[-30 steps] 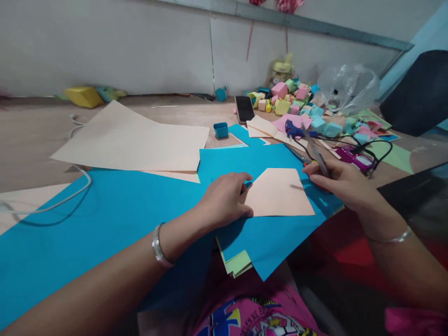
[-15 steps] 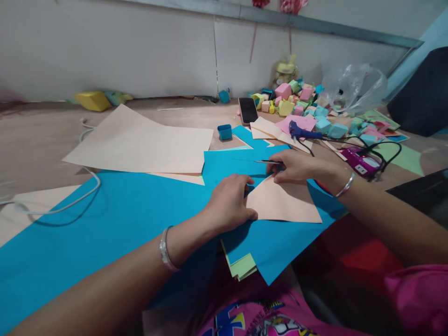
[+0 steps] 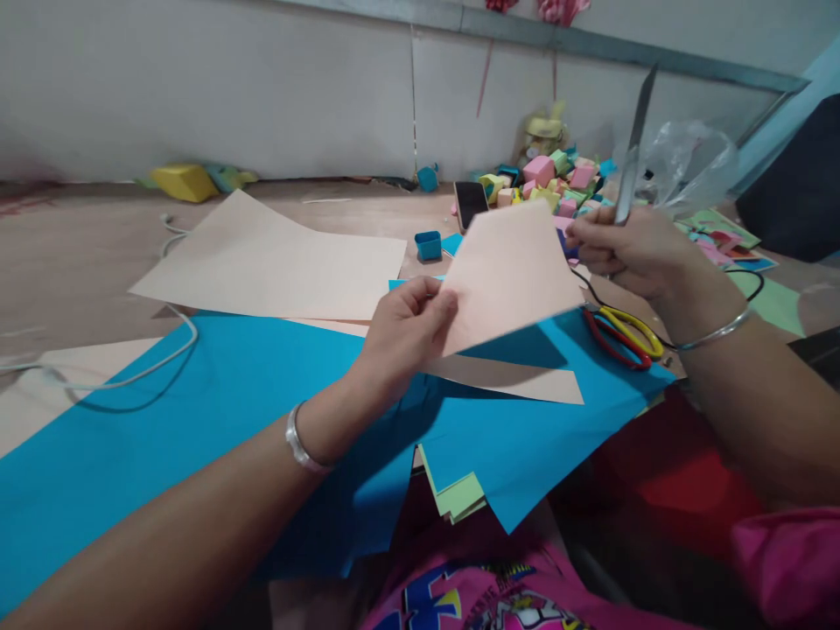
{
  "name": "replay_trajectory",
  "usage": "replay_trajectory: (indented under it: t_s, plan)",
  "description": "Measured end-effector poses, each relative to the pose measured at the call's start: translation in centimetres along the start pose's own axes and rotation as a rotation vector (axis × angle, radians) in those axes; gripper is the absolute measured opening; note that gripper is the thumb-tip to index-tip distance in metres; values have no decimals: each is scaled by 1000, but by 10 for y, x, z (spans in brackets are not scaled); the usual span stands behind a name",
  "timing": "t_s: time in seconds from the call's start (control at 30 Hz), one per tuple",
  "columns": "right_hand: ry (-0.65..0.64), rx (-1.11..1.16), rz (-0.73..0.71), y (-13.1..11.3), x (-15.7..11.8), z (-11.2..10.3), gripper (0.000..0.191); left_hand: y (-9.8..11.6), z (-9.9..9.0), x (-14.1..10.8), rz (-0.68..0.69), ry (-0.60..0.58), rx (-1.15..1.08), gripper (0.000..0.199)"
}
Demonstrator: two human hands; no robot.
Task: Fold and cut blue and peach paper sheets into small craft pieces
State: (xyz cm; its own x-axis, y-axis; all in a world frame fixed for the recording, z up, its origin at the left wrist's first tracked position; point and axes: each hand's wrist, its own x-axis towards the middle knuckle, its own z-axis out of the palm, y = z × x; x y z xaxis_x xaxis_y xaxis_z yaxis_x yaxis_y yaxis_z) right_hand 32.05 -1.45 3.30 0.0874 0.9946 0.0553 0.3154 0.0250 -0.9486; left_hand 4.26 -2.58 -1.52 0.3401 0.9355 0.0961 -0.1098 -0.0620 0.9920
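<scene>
My left hand [image 3: 410, 328] is closed on the near left edge of a pale peach sheet of paper [image 3: 505, 276], lifted and tilted above the table. In my right hand [image 3: 633, 249] is a slim metal knife [image 3: 635, 144], its blade pointing up, to the right of the sheet. Beneath the lifted paper, a narrow peach strip [image 3: 525, 379] lies on large blue paper [image 3: 459, 429]. Scissors [image 3: 623, 337] with red and yellow handles rest on the blue paper below my right wrist, their blades partly hidden.
A large peach sheet [image 3: 282, 262] lies to the left, near a white cable [image 3: 184, 346]. Along the back are a phone [image 3: 471, 206], a small blue paper box [image 3: 428, 246], a heap of coloured paper boxes [image 3: 542, 171] and a clear plastic bag [image 3: 696, 166].
My left hand has raised the peach sheet off the blue paper, uncovering the strip. My right hand has moved up and right, turning the knife upright. The scissors are now exposed.
</scene>
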Motion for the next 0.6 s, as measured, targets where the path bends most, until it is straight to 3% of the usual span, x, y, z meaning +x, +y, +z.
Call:
replay_trajectory:
  t_s: [0.07, 0.13, 0.2, 0.23, 0.3, 0.37, 0.47, 0.6]
  plan:
    - [-78, -132, 123, 15, -10, 7, 25, 0, -4, 5, 139, 168, -99, 17]
    - [-180, -428, 190, 27, -26, 23, 28, 1, -9, 12, 355, 340, -153, 19]
    - [-236, -537, 169, 34, -45, 42, 34, 5, -16, 19, 536, 447, -196, 17]
    - [-285, -696, 101, 35, -53, 50, 38, 6, -19, 23, 579, 473, -213, 14]
    - [-340, -882, -15, 34, -65, 61, 43, 9, -24, 29, 540, 520, -215, 14]
    - [-408, -947, -83, 31, -71, 66, 41, 9, -26, 33, 417, 560, -189, 17]
    - [-518, -894, -69, 27, -72, 68, 24, 5, -28, 36, 299, 572, -195, 17]
    - [-563, -845, -48, 25, -72, 69, 17, -1, -34, 40, 272, 556, -212, 12]
